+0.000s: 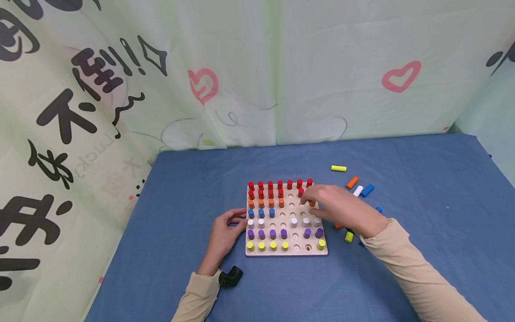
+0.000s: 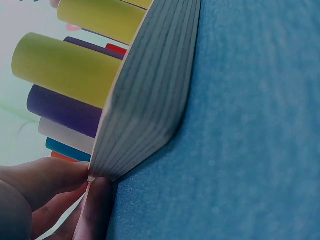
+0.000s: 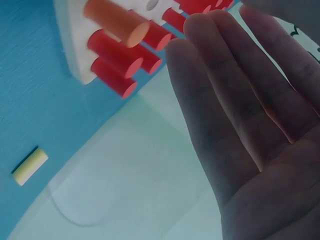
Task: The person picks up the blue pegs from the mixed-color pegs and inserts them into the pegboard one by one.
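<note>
A square wooden pegboard (image 1: pixel 295 253) holds rows of coloured pegs: red, orange, blue, white, purple and yellow from back to front, with several bare holes toward the right. My left hand (image 1: pixel 222 232) holds the board's left edge, thumb and fingers at the rim; the left wrist view shows the thumb (image 2: pixel 65 175) against the edge. Over the board's back right part is my right hand (image 1: pixel 342 205), thumb and forefinger apart, close to a red peg (image 1: pixel 301 192) and an orange peg (image 1: pixel 312 203). In the right wrist view its fingers (image 3: pixel 235 85) are long and slightly bent, with nothing seen between them.
Loose pegs lie right of the board, among them a yellow peg (image 1: pixel 338 168), an orange peg (image 1: pixel 352 182), a white peg (image 1: pixel 358 191) and a blue peg (image 1: pixel 367 191). My right forearm covers part of them. A printed curtain (image 1: pixel 314 80) stands behind the blue tablecloth (image 1: pixel 193 188).
</note>
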Available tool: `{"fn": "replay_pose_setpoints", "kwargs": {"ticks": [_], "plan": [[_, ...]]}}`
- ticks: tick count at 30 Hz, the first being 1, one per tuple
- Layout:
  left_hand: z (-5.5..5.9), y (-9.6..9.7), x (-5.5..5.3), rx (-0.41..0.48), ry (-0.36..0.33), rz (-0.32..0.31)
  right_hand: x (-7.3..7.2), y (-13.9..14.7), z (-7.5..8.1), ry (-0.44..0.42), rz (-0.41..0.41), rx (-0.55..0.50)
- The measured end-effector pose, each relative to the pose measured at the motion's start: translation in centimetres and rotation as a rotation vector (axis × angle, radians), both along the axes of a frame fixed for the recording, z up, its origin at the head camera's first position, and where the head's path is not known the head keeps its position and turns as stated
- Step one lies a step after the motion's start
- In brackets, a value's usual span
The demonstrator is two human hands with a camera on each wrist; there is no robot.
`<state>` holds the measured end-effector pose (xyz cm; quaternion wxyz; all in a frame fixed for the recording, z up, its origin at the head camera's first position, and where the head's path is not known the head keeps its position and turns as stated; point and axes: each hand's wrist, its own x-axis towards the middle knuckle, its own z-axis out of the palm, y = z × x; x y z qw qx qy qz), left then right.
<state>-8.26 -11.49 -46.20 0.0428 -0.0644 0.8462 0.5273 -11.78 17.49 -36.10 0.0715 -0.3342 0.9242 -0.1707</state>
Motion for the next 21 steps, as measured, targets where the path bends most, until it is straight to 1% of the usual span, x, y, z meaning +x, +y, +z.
{"fn": "replay_pose_setpoints", "kwargs": {"ticks": [4,7,16,21], "plan": [[-0.1,0.1,0.0,0.001,-0.001,-0.001,0.1,0.8,-0.2,0.047,0.006,-0.001],[-0.1,0.1,0.0,-0.001,0.001,-0.003,0.2,1.4,-0.4,0.063,0.005,-0.008],[-0.1,0.0,0.0,0.003,-0.005,0.001,0.3,2.8,-0.8,0.011,-0.040,-0.005],[0.0,0.0,0.1,0.002,-0.001,0.002,0.3,3.9,-1.2,0.012,-0.053,-0.003]]}}
